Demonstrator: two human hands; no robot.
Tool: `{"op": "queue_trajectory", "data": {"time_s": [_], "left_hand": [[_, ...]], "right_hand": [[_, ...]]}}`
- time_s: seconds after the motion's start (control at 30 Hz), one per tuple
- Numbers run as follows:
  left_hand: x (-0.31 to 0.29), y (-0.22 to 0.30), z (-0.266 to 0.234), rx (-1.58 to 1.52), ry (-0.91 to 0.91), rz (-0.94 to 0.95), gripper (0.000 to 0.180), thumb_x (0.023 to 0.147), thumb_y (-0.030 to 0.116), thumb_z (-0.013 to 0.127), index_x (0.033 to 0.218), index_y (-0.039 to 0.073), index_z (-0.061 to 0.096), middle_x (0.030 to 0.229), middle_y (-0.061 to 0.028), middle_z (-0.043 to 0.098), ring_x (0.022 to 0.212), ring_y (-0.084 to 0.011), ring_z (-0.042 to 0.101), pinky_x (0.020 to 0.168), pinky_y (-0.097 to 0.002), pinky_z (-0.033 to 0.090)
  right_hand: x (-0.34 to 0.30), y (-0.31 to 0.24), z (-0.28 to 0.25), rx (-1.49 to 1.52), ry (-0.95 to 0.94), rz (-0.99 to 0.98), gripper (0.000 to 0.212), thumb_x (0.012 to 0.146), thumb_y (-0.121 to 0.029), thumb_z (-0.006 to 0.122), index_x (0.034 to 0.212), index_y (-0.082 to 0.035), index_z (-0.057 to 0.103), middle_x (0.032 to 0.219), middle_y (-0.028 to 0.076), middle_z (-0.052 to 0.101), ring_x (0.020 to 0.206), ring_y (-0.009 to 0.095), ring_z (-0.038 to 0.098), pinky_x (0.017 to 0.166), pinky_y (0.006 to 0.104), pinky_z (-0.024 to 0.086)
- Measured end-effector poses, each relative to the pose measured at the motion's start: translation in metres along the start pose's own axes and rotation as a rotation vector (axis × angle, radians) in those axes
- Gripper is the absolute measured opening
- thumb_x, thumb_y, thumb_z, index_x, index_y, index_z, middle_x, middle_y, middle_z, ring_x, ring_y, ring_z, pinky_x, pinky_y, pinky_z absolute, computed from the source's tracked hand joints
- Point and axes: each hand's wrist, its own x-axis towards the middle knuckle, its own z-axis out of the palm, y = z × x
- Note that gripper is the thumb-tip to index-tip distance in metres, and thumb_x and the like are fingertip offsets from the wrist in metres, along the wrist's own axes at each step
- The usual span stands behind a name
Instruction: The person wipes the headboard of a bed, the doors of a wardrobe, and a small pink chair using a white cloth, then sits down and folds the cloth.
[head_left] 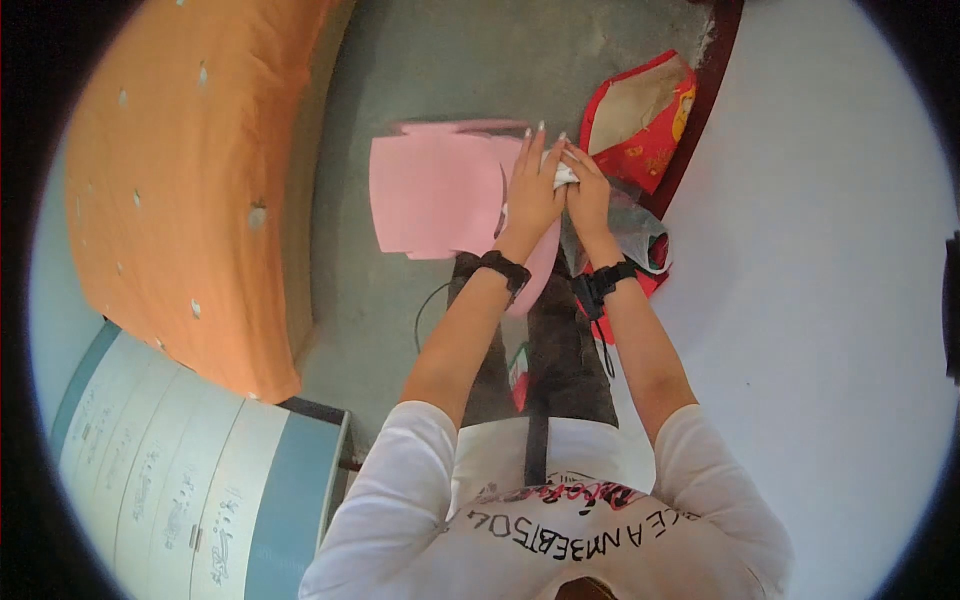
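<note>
The handling looks partway through, judging by how things lie: the white bundle [566, 174] is in hand, small and bunched up, neither opened out nor set down. Whether any of it is finished cannot be told, since fingers cover most of it. What seems left is the rest of the work on the bundle and letting go of it.

The bundle sits between the two hands, over the right part of the pink chair [436, 192]. The right hand [588, 192] has a narrow grip, its fingers bent over the bundle and holding it. The left hand [536, 195] lies right beside it, fingers nearly straight and close together, their tips pointing away from the body. It appears to touch the bundle's left side, but its palm is hidden, so I cannot tell how far its grip is closed. Nor can I tell whether either hand rests on the chair.

To the right, near the wall, lie a red bag [630, 158] and a clear bag [628, 222], both apart from the grip.
</note>
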Motion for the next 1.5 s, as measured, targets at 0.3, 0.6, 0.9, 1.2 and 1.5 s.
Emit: {"op": "queue_trajectory", "data": {"time_s": [0.3,0.6,0.9,1.2,1.5], "left_hand": [[-0.121,0.028,0.005,0.131,-0.267,-0.044,0.061,0.064,0.004,0.054,0.123,0.011,0.04,0.132,-0.0135,0.029,0.121,-0.0332,0.028,0.097,-0.0476,0.024],[-0.093,0.029,0.0,0.144,-0.408,0.052,0.065,0.064,0.003,0.053,0.126,0.005,0.033,0.131,-0.0097,0.031,0.121,-0.0292,0.029,0.097,-0.0472,0.024],[0.066,0.01,-0.02,0.285,0.012,0.254,0.051,0.058,0.005,0.06,0.107,0.004,0.049,0.121,-0.0124,0.043,0.114,-0.0311,0.037,0.093,-0.0478,0.028],[-0.007,0.016,-0.027,0.2,-0.067,0.211,0.042,0.049,0.007,0.067,0.087,0.005,0.05,0.09,-0.0121,0.048,0.082,-0.0313,0.047,0.067,-0.0403,0.04],[-0.153,0.02,-0.017,0.096,-0.379,0.168,0.042,0.05,0.008,0.067,0.088,0.005,0.048,0.083,-0.0108,0.044,0.076,-0.0294,0.046,0.061,-0.0375,0.04]], "right_hand": [[-0.116,0.005,-0.035,-0.087,-0.295,0.133,0.039,0.064,0.006,0.048,0.102,-0.002,0.054,0.107,0.016,0.053,0.097,0.032,0.051,0.08,0.0354,0.043],[-0.086,0.015,-0.039,-0.086,-0.34,-0.026,0.03,0.066,0.0,0.049,0.096,-0.004,0.054,0.095,0.016,0.055,0.084,0.034,0.054,0.07,0.0391,0.045],[0.068,-0.003,-0.048,-0.234,-0.042,-0.379,0.034,0.066,-0.003,0.055,0.099,-0.01,0.054,0.098,0.009,0.054,0.085,0.03,0.054,0.07,0.0357,0.046],[0.0,-0.032,-0.053,-0.443,-0.199,-0.242,0.032,0.061,-0.005,0.059,0.092,-0.008,0.049,0.091,0.012,0.044,0.081,0.032,0.051,0.064,0.0389,0.044],[-0.14,-0.012,-0.048,-0.189,-0.481,0.039,0.042,0.055,0.0,0.062,0.093,-0.005,0.046,0.094,0.012,0.04,0.086,0.034,0.049,0.066,0.0388,0.044]]}}
